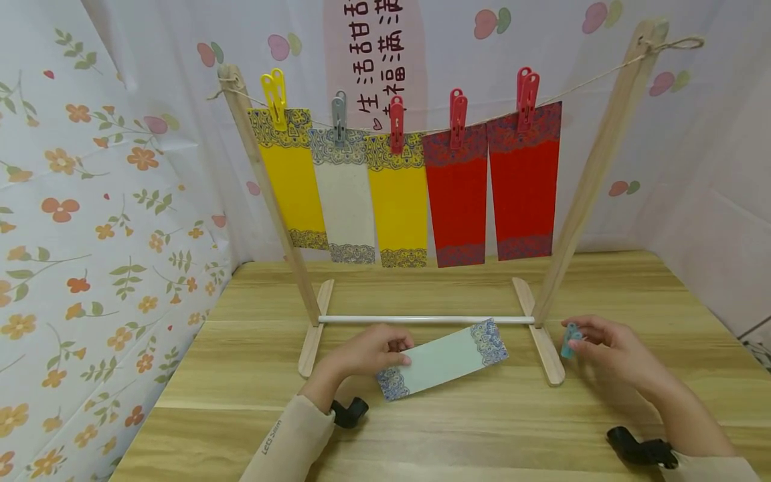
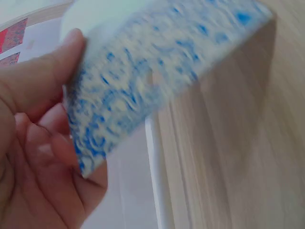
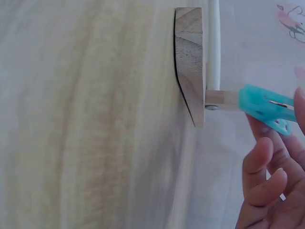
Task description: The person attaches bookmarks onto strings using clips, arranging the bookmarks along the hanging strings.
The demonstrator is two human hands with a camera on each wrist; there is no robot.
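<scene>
My left hand (image 1: 376, 350) pinches a pale card (image 1: 448, 360) with blue patterned bands at both ends, thumb on its upper face. In the left wrist view the patterned end of the card (image 2: 143, 81) slants over the table. Between the fingers and thumb of my right hand (image 1: 614, 348) is a small turquoise clothespin (image 1: 569, 340), near the right foot of the rack. The right wrist view shows the clothespin (image 3: 267, 105) held by thumb and fingers, the other fingers curled loosely below it.
A wooden rack with a right post (image 1: 608, 161), left post (image 1: 271, 194) and white crossbar (image 1: 421, 319) stands on the table (image 1: 253, 402). From its string hang several cards, including a white card (image 1: 345, 201) and a red card (image 1: 524, 194), each under a clothespin. Printed cloth hangs behind.
</scene>
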